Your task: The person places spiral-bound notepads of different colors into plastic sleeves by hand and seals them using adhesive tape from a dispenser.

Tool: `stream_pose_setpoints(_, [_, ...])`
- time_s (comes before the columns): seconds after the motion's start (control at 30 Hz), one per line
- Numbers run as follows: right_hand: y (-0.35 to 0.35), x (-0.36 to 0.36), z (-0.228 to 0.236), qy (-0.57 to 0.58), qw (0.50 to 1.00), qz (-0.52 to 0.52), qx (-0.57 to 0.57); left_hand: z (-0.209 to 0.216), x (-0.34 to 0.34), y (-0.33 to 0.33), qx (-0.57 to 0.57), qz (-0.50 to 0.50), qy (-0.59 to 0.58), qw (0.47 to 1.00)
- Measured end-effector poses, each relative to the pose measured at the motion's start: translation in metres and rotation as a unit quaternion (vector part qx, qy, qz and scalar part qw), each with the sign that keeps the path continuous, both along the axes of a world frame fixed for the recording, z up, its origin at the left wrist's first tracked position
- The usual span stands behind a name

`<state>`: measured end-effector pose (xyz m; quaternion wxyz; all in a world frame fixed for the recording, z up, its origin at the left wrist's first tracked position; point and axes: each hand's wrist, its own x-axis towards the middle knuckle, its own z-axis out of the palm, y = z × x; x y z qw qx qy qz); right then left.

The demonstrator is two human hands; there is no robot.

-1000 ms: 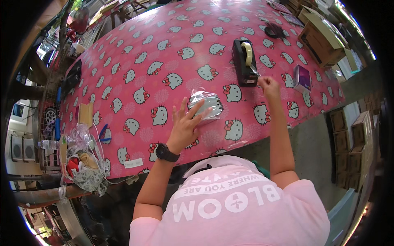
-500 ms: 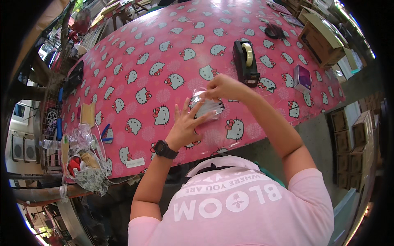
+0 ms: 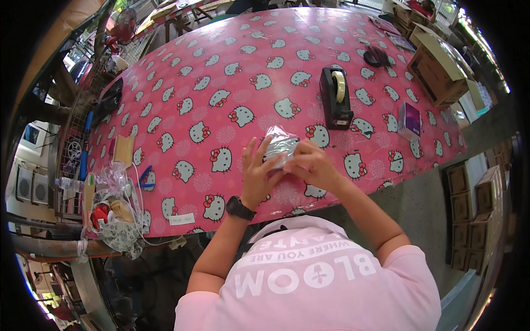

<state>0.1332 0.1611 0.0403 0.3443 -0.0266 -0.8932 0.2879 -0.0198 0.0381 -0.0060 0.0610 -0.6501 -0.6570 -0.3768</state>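
A small clear plastic packet [image 3: 282, 147] with pale contents and dark marks along its edge lies on the pink table near its front edge. The film is shiny and crumpled at the far end; what is inside is hard to make out. My left hand [image 3: 258, 172], below a black wristwatch, grips the packet's left side, with thumb and index finger on it and the outer fingers apart. On the lower right side, my right hand [image 3: 315, 165] is closed, its fingertips pinching the packet's edge. Both thumbs come close together at the near edge.
Beyond my right hand stands a black tape dispenser [image 3: 336, 99]. Farther right are a stack of purple packs [image 3: 409, 121] and an open cardboard box [image 3: 436, 71]. A bag of scraps [image 3: 118, 220], blue-handled cutters [image 3: 146, 175] and a white label [image 3: 182, 219] lie at left.
My right hand has come down from the packet's far end to its lower right side. My left hand has shifted slightly right and closed in on the packet, which now sits more upright.
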Motion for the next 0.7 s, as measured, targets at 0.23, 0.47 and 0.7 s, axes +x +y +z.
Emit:
stream_pose_setpoints(0.23, [0.055, -0.028, -0.025, -0.182, 0.821, -0.11, -0.53, 0.006, 0.001, 0.011, -0.018, 0.068, -0.19, 0.979])
stream_pose_setpoints(0.47, [0.034, -0.018, -0.001, -0.074, 0.985, 0.026, -0.154, 0.016, -0.014, 0.015, -0.08, -0.047, -0.206, 0.974])
stream_pose_setpoints(0.7, [0.022, -0.003, -0.015, -0.029, 0.998, 0.01, -0.063, 0.006, -0.005, 0.011, 0.014, -0.012, -0.188, 0.982])
